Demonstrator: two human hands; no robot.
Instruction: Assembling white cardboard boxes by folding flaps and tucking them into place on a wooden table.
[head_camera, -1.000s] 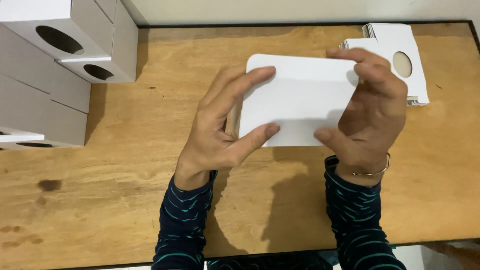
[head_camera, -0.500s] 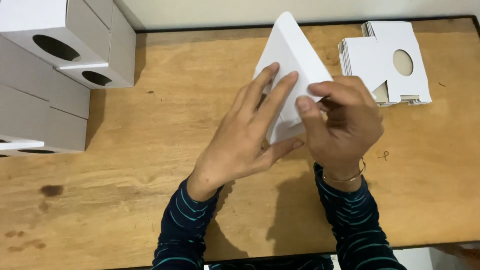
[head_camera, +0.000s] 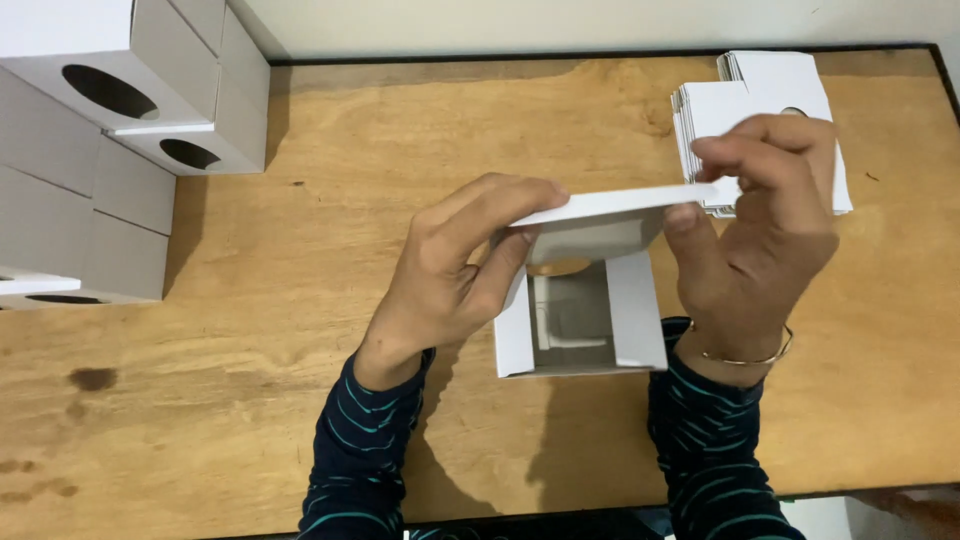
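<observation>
A wooden surface (head_camera: 300, 400) carries everything here, its grain pale brown with a dark stain (head_camera: 92, 379) well off to the left of the left hand (head_camera: 450, 275). Far left of that hand, white boxes (head_camera: 110, 130) with round holes sit stacked. Just behind the right hand (head_camera: 760, 230), a pile of flat white cards (head_camera: 770, 90) lies near the far edge.

Both forearms are covered by long, dark navy sleeves with thin teal horizontal stripes, ending at the wrists. Left hand (head_camera: 450, 275) is bare, no jewellery seen. Right hand (head_camera: 760, 235) is bare; a thin gold-coloured bangle (head_camera: 745, 357) encircles its wrist just above the cuff.
</observation>
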